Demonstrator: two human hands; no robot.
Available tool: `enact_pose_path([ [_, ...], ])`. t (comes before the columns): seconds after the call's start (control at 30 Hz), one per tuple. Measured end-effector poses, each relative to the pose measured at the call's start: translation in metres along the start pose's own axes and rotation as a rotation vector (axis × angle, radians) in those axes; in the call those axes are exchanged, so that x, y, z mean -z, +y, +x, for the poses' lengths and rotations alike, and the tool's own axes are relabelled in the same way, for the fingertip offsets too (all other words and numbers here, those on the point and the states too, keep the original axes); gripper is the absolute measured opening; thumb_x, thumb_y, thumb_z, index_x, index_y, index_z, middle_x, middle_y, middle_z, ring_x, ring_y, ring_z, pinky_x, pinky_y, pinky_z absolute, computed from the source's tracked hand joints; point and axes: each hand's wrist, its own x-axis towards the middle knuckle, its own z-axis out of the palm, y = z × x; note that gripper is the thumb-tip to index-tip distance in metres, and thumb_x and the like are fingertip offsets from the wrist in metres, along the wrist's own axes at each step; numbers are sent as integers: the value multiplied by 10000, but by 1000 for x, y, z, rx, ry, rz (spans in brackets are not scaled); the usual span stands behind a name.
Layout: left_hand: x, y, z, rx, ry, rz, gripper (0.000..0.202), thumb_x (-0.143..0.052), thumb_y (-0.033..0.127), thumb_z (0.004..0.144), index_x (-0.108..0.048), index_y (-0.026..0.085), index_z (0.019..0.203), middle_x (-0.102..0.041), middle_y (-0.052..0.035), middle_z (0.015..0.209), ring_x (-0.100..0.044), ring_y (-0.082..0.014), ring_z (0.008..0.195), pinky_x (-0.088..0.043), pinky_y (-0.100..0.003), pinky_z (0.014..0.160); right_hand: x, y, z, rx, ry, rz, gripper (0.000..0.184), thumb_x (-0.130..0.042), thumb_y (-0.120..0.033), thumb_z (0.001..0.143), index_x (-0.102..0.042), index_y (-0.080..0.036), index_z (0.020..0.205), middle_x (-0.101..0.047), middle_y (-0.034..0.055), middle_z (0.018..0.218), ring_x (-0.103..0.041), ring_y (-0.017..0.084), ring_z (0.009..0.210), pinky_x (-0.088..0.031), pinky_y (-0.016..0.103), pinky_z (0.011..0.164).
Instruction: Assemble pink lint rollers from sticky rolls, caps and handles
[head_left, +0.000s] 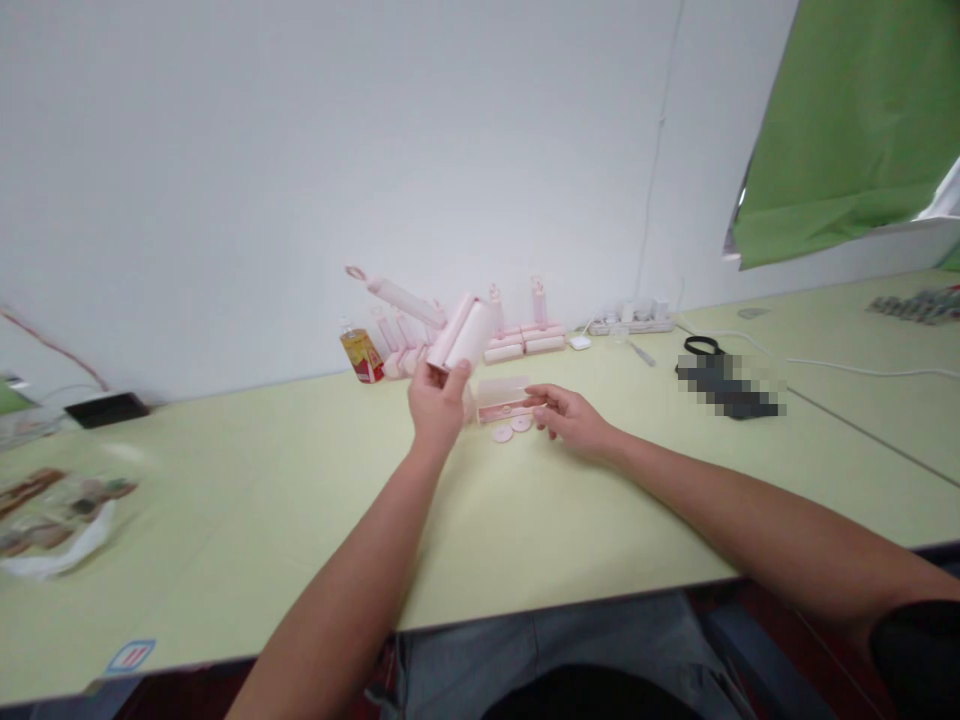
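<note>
My left hand (441, 398) grips a pink and white lint roller (466, 335) by its lower end, raised above the table. The roller's long handle slants up to the left and ends in a loop. Below it on the table lies a pale, see-through cover with a pink edge (501, 388). Two small round pink discs (502, 433) rest just in front of that cover. My right hand (566, 418) is at the cover's right end, fingers apart and slightly bent, with nothing held. Whether its fingertips touch the cover, I cannot tell.
Several more lint rollers (541, 338) stand along the wall, beside a yellow and red bottle (362, 355). Further right are a power strip (637, 326), a tweezers-like tool (642, 353) and a black object (701, 346). At left lie a black box (107, 408) and a bag of items (60, 525).
</note>
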Motion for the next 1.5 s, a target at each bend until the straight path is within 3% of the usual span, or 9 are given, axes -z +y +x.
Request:
enact_pose_path([
  [0.07,-21,18,-30,6,-109,-122,447,-536,490,895,-518,160,1196,-674,-92,1069,-633,-163,911,-494,-255,739,-2,-3,0,6,26,180,613,-627,-541,821,-476,-222,1322,-625,114,1205,-619,162,771,-502,269,563],
  [0.2,-40,33,-70,-1,-357,-106,526,-652,502,825,-548,183,1231,-679,-45,931,-586,-139,751,-462,-255,655,-2,-6,0,9,129,296,561,-622,-618,807,-560,-168,1137,-661,82,903,-606,172,695,-506,272,539],
  [0.43,-31,7,-64,159,-447,-336,476,-536,624,860,-557,155,782,-539,9,621,-474,-100,537,-376,-244,518,-2,-9,-4,-2,40,286,520,-706,-564,765,-578,-163,1071,-667,42,810,-583,155,610,-487,261,506],
  [0.6,-29,1,-63,281,-486,-513,446,-616,605,814,-469,187,758,-438,62,541,-421,-85,447,-311,-220,425,-8,-15,-8,-9,-96,295,562,-718,-561,758,-572,-150,1113,-685,57,864,-626,180,684,-505,280,595],
  [0.77,-25,3,-63,189,-358,-449,418,-689,505,786,-449,179,679,-426,62,540,-406,-74,481,-329,-210,458,-10,-23,-7,7,-71,254,576,-719,-577,744,-559,-154,1102,-679,60,907,-624,188,736,-508,287,627],
  [0.93,-19,-1,-49,239,-56,-588,438,-672,491,787,-388,187,649,-348,68,548,-326,-59,468,-260,-205,434,14,-15,4,24,89,210,590,-676,-565,784,-431,-223,1197,-671,31,867,-604,169,646,-478,269,533],
  [1.13,-6,-15,-21,313,240,-723,405,-705,508,724,-467,180,719,-408,73,573,-392,-63,470,-307,-205,436,72,15,22,18,389,-561,583,-715,-474,744,-537,-210,1233,-665,93,1100,-621,245,951,-487,391,853],
  [1.27,-1,-22,-15,343,289,-719,400,-692,528,721,-516,172,771,-466,59,598,-444,-79,488,-322,-207,431,94,34,25,-93,287,-971,660,-713,-411,732,-560,-150,1318,-606,165,1232,-568,298,1105,-411,424,1007],
  [1.5,-7,-17,-24,248,227,-737,393,-714,489,740,-466,185,711,-392,67,577,-387,-68,481,-305,-207,440,102,46,23,-161,144,-1122,623,-658,-343,769,-555,-148,1352,-546,181,1319,-516,320,1196,-375,422,1062],
])
